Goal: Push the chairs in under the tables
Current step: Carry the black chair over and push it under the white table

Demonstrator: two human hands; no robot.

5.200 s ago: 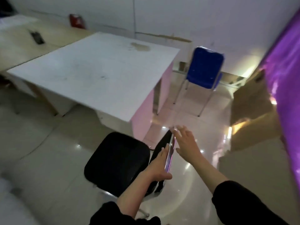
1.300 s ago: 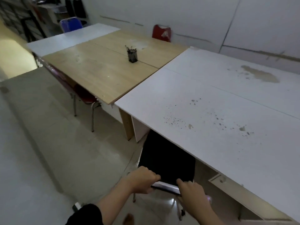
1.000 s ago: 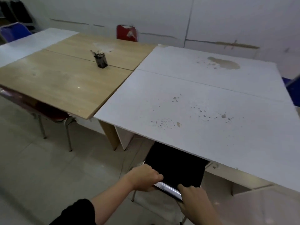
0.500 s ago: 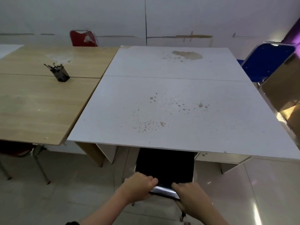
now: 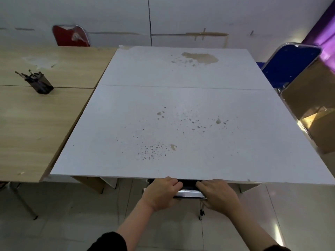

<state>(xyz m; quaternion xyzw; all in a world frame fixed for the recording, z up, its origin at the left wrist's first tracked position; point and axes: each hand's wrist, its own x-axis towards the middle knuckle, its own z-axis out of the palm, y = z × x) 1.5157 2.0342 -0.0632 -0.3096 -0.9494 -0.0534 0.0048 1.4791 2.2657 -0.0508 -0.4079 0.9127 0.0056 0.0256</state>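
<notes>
black chair (image 5: 188, 183) facing table (image 5: 181, 124), hands gripping backrest

My left hand (image 5: 161, 193) and right hand (image 5: 220, 195) sit side by side on the chair back (image 5: 189, 193), right at the near edge of the table (image 5: 181, 127). Another table (image 5: 34, 122) touches its left side, with a pen cup (image 5: 40, 84) on it. One chair (image 5: 71, 36) stands behind that table. Another chair (image 5: 288, 64) stands at my table's far right corner.

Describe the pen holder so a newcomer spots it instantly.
Start at the wooden table left of the big white table. Toward its far left, by the seam between the two wood panels, stands a small dark pen holder with pens sticking out. It is the only object on either tabletop.
</notes>
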